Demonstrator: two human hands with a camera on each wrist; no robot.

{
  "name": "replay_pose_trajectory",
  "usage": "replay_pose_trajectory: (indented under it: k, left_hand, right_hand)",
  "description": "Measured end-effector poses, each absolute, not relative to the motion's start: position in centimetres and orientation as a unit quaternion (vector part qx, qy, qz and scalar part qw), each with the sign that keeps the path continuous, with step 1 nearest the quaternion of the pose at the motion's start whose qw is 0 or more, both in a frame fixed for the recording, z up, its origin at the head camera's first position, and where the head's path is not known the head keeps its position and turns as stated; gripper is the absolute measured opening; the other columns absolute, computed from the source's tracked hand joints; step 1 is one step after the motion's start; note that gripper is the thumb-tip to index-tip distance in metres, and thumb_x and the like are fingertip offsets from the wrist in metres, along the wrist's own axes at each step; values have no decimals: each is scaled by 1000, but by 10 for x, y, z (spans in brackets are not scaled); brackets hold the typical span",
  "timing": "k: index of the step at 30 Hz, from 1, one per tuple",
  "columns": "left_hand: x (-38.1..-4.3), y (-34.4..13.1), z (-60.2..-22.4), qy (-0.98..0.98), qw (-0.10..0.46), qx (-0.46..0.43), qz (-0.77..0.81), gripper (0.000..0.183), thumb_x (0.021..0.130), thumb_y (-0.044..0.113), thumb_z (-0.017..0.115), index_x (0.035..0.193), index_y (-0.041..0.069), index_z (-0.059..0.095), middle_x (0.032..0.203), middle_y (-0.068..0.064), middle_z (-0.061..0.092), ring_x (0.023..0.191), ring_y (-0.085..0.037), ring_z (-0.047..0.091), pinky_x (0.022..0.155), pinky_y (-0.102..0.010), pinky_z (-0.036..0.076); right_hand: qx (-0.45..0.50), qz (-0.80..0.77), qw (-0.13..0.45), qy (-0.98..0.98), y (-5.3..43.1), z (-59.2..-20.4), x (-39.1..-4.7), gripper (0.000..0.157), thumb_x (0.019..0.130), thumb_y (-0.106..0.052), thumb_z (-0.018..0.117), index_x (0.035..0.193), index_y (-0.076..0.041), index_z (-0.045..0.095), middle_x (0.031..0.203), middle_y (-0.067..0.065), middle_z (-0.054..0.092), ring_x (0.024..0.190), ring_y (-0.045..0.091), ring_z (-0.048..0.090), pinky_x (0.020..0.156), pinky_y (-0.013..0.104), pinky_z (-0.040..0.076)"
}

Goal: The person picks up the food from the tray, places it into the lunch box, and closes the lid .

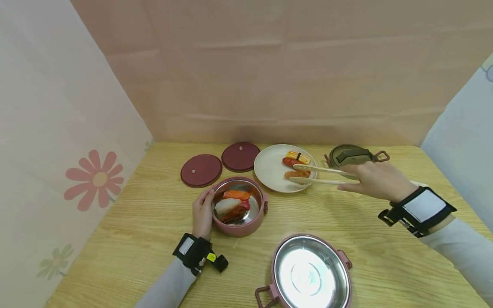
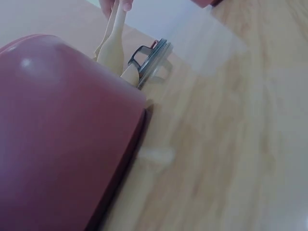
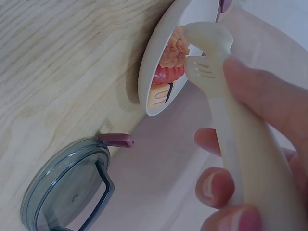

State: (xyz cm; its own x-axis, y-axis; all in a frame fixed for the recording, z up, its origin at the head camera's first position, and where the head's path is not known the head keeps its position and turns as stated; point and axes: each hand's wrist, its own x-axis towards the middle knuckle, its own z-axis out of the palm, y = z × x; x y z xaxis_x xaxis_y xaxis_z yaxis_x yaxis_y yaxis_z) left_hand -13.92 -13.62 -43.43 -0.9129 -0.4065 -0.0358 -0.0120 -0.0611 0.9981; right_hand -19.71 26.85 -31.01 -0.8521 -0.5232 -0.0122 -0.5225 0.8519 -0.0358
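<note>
My left hand [image 1: 203, 214] holds the left side of a pink steel-lined pot [image 1: 240, 231]. Inside lie toy foods: an orange piece [image 1: 237, 194], a white piece [image 1: 227, 205], a red piece [image 1: 245, 204] and a brown piece [image 1: 234, 214]. Cream serving tongs [image 3: 224, 106] are gripped in my right hand [image 1: 379, 179], reaching leftward over a white plate [image 1: 269, 164]. Their tips are at a piece of fried chicken [image 3: 174, 50]; whether they pinch it firmly I cannot tell. Beside it on the plate are a red sausage [image 1: 290, 162] and a yellow piece with a black band [image 1: 298, 157].
Two dark red round lids [image 1: 201, 170] [image 1: 240, 156] lie behind the pot. A larger steel-lined pot [image 1: 306, 278] with pink handles stands at the front. At the back right is a dark glass lid [image 3: 67, 178] with a handle. A paper-covered wall [image 1: 269, 85] borders the table.
</note>
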Motion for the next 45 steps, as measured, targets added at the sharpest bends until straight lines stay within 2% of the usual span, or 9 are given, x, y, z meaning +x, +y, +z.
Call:
replay_pose_trajectory:
  k: [7, 12, 15, 19, 27, 34, 37, 42, 45]
  left_hand:
    - [-137, -146, -434, -673, 149, 168, -705, 38, 102, 23, 49, 127, -3, 60, 126, -15, 60, 110, -11, 53, 103, -33, 42]
    - [-135, -155, -432, -672, 153, 170, -704, 39, 103, 23, 47, 130, -3, 58, 131, -17, 58, 120, -17, 52, 108, -36, 38]
    - [-135, -162, -431, -672, 153, 178, -702, 40, 103, 23, 47, 131, -3, 57, 134, -18, 56, 125, -21, 50, 110, -36, 37]
    - [-135, -170, -428, -670, 151, 188, -702, 41, 103, 22, 47, 133, -3, 55, 137, -20, 54, 127, -22, 48, 112, -36, 36]
    - [-135, -174, -425, -667, 147, 197, -703, 43, 102, 26, 48, 133, -3, 55, 135, -18, 55, 124, -20, 49, 112, -37, 36]
    - [-136, -176, -428, -669, 145, 199, -701, 43, 102, 27, 49, 133, -2, 56, 134, -17, 56, 123, -20, 49, 112, -37, 35]
    - [-136, -177, -429, -672, 144, 197, -699, 42, 102, 27, 48, 133, -2, 56, 134, -18, 56, 123, -19, 49, 112, -36, 35]
    - [-135, -178, -430, -672, 141, 202, -699, 41, 103, 24, 47, 135, 0, 55, 137, -16, 54, 127, -19, 48, 113, -34, 34]
    - [-135, -178, -430, -669, 141, 204, -701, 41, 103, 23, 46, 136, 1, 54, 139, -15, 52, 130, -20, 45, 114, -34, 32]
  right_hand:
    - [-252, -24, 32, 967, 272, -311, -198, 65, 88, -52, 64, 126, 2, 61, 87, 15, 72, 64, 18, 65, 49, 41, 50]
    - [-246, -39, 64, 966, 273, -315, -198, 73, 89, -55, 61, 129, 6, 56, 86, 17, 71, 65, 18, 66, 52, 44, 52]
    - [-249, -49, 67, 965, 271, -317, -196, 70, 89, -53, 62, 128, 6, 58, 88, 17, 72, 68, 21, 68, 56, 45, 54]
    - [-262, -53, 59, 962, 268, -322, -195, 67, 89, -52, 63, 125, 5, 60, 104, 23, 70, 83, 33, 70, 67, 53, 55]
    - [-264, -59, 65, 960, 263, -329, -197, 65, 88, -50, 65, 123, 5, 62, 102, 22, 70, 83, 31, 69, 64, 51, 55]
    - [-257, -69, 65, 962, 260, -334, -196, 63, 89, -46, 65, 126, 4, 60, 87, 16, 71, 66, 16, 63, 51, 36, 49]
    - [-255, -65, 59, 963, 258, -336, -193, 63, 89, -46, 65, 128, 4, 59, 91, 21, 71, 68, 21, 65, 47, 33, 47]
    - [-255, -60, 43, 964, 255, -339, -190, 59, 90, -43, 65, 126, 4, 60, 100, 25, 70, 77, 32, 69, 52, 42, 53]
    - [-255, -59, 37, 964, 253, -339, -190, 57, 90, -41, 65, 125, 3, 61, 96, 22, 71, 75, 29, 68, 53, 44, 53]
